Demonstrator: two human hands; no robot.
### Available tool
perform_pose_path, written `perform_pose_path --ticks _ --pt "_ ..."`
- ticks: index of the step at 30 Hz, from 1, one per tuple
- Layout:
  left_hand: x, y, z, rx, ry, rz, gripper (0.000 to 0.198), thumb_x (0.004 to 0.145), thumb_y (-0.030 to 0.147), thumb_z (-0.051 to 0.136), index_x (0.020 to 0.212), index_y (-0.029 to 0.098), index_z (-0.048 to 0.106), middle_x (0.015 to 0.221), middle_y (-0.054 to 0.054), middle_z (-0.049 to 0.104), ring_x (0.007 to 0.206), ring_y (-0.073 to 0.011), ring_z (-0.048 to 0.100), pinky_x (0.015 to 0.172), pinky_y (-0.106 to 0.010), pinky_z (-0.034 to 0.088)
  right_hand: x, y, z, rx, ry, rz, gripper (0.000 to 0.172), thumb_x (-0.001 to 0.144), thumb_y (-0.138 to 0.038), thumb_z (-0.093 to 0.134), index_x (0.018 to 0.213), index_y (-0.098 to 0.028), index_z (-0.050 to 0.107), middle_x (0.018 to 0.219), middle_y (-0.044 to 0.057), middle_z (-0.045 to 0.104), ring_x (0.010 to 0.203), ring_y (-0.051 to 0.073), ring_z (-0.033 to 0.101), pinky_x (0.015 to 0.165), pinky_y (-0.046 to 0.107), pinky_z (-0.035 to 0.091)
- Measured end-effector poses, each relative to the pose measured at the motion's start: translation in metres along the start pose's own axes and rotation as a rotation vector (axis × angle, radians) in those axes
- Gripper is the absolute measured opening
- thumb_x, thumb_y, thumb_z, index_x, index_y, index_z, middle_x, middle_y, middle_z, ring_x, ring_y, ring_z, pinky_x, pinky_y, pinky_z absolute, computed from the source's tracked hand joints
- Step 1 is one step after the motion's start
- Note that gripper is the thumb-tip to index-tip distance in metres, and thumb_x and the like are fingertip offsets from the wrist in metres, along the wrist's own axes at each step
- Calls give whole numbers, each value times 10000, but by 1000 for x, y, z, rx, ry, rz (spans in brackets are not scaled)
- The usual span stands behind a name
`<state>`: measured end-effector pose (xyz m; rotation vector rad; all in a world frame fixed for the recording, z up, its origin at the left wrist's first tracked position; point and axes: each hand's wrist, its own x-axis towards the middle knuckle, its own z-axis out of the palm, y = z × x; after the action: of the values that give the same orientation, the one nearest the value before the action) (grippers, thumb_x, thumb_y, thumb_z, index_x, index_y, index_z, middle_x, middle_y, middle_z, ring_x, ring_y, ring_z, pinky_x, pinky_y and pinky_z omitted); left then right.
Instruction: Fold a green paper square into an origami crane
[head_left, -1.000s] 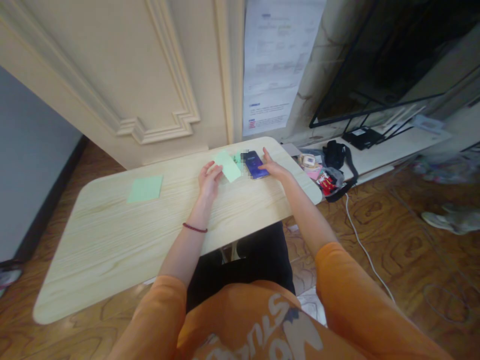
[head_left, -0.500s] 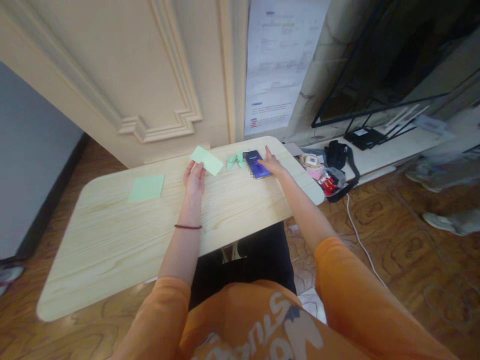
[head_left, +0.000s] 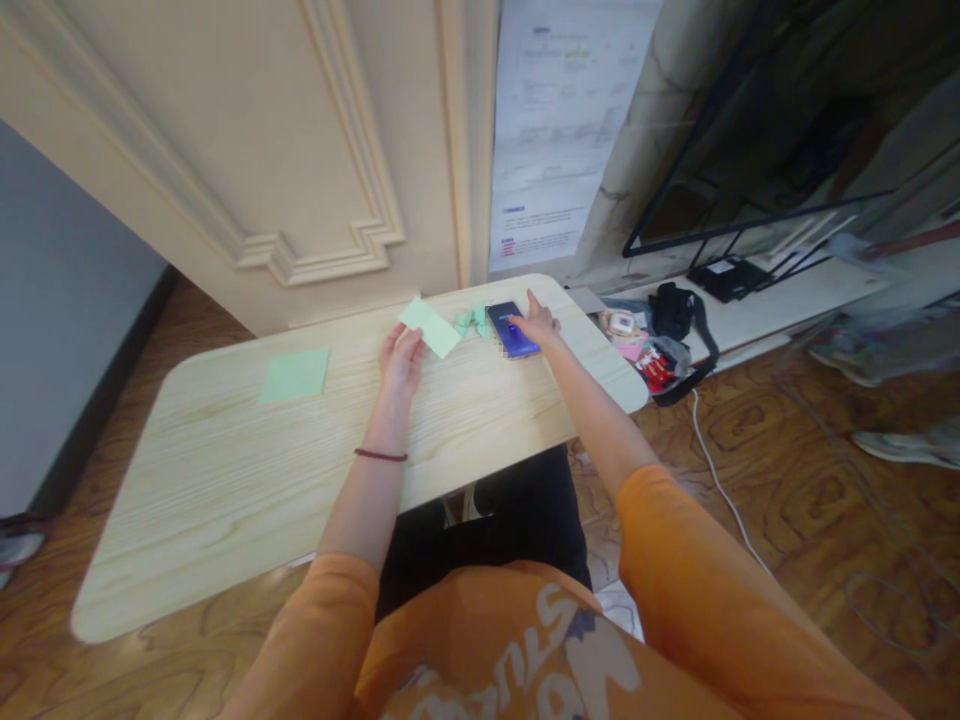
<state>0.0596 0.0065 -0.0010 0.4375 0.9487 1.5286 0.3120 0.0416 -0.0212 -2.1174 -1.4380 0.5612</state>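
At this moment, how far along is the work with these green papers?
Done: a small folded mint-green paper piece lies on the pale wooden table. In hand: the left hand holds a flat green paper strip, and the right hand rests on a dark blue smartphone. Left: one flat square green note lies apart, unfolded.

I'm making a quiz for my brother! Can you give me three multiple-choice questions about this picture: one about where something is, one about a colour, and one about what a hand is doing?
1. Where is the folded green paper? A floor, B desk, C shelf
2. What colour is the phone? A red, B blue, C yellow
3. What is the right hand doing? A touching the phone, B holding a black bag, C resting on the floor

Answers:
1 B, it lies on the desktop beside the phone.
2 B, it shows blue.
3 A, its fingers lie on it.
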Motion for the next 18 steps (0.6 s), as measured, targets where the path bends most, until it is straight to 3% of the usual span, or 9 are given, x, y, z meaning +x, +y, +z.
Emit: perform_pose_path --ticks 14,18 --pt "0 0 -1 3 19 -18 270 772 -41 631 921 179 579 838 -11 721 895 -109 700 921 -233 528 -7 -2 -10 35 -61 5 990 734 -356 653 1562 -257 118 1537 129 389 1452 338 301 1166 567 186" --pt "0 -1 -1 2 9 -12 283 764 -33 650 939 179 582 842 -9 723 866 -104 701 906 -225 532 -10 -5 -12 29 -68 10 962 761 -343 625 1563 -272 97 1558 124 358 1461 345 281 1164 579 183"
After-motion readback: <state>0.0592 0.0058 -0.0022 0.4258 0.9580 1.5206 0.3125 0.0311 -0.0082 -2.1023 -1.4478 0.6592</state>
